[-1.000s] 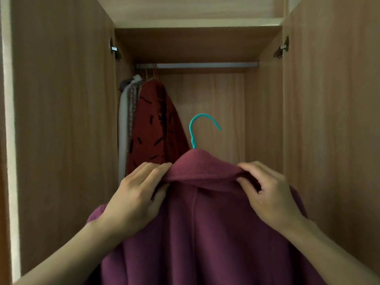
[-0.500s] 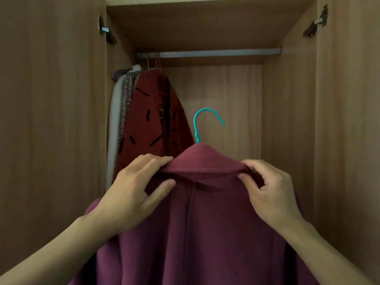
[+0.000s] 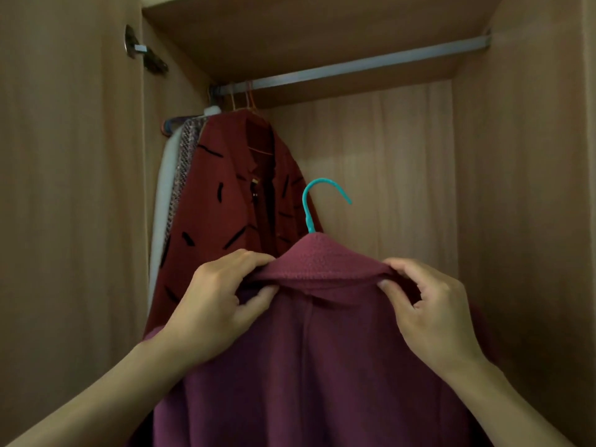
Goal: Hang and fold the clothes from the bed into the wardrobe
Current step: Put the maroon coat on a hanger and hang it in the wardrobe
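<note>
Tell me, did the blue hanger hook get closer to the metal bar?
Cannot tell. The head camera tilted meanwhile; the teal hook sits well below the rail, right of the dark red shirt, as before.

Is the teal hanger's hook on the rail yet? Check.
No, the teal hanger hook hangs free well below the rail.

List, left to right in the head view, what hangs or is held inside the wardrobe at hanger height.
White garment → grey patterned garment → dark red jacket with black dashes → teal hanger hook.
</note>
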Tool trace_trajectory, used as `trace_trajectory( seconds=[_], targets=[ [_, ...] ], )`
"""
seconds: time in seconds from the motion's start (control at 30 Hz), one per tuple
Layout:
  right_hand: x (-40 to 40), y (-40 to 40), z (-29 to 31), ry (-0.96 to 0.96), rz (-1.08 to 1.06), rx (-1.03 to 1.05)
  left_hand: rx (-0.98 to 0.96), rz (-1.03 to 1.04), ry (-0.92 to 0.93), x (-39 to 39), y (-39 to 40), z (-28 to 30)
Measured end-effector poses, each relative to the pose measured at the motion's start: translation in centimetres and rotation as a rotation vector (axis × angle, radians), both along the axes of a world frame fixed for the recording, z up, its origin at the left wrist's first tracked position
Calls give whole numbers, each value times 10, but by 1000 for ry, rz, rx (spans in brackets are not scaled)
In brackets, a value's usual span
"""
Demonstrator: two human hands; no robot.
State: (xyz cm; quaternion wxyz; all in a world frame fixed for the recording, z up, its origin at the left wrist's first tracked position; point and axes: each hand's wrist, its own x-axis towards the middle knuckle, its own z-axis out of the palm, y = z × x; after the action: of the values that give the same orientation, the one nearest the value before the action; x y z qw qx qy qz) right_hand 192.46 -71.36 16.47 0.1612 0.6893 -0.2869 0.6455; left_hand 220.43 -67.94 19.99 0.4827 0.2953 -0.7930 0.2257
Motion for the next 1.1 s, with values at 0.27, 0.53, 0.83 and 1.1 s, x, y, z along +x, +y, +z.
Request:
trace_trajectory(
  seconds=[0.27, 0.53, 0.83, 1.1],
  targets=[
    [6, -63, 21, 17, -30, -53, -188, 119, 136, 17, -59, -3],
    [22, -129, 47, 13, -83, -82, -324, 155, 111, 51, -125, -1],
    [30, -191, 52, -4, -104, -64, -349, 309, -27, 72, -172, -7],
    [10, -239, 55, -46, 31, 16, -292, 379, -102, 52, -181, 2]
  ],
)
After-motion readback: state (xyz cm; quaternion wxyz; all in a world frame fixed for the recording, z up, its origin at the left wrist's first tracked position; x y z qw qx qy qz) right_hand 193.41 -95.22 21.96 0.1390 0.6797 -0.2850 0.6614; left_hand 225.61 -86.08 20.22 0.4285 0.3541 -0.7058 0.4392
